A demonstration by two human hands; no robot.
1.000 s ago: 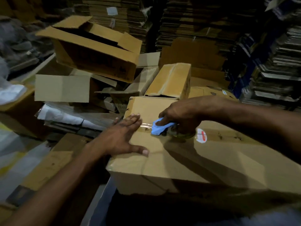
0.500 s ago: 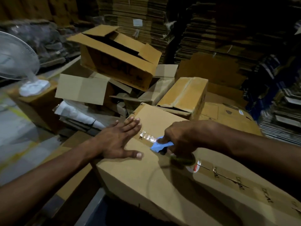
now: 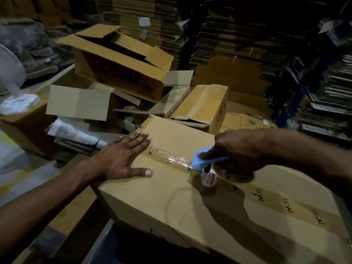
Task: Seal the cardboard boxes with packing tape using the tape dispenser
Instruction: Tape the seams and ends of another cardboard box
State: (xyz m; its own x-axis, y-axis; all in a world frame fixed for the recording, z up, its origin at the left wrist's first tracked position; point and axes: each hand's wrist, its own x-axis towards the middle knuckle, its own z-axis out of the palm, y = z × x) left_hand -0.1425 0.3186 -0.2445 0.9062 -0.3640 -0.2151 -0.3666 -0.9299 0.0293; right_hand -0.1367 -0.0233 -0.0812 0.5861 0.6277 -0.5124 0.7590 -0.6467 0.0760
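A large closed brown cardboard box (image 3: 171,199) lies nearest the camera, its top crossed lengthwise by a strip of clear printed packing tape (image 3: 171,159). The left hand (image 3: 122,159) rests flat on the box's far-left corner, fingers straight and close together, thumb spread wide, with the fingertips touching the start of the tape. The right hand (image 3: 238,149) curls round a blue-handled tape dispenser (image 3: 207,164) set on the box's top along the strip; its roll sits under the palm, mostly hidden. Just behind the box stands a smaller brown carton (image 3: 202,103) with its flaps folded shut. Left of that carton an open brown cardboard box (image 3: 122,63) lies tilted on loose flaps. Behind the box, stacks of flattened cardboard sheets (image 3: 228,35) rise into the dark.
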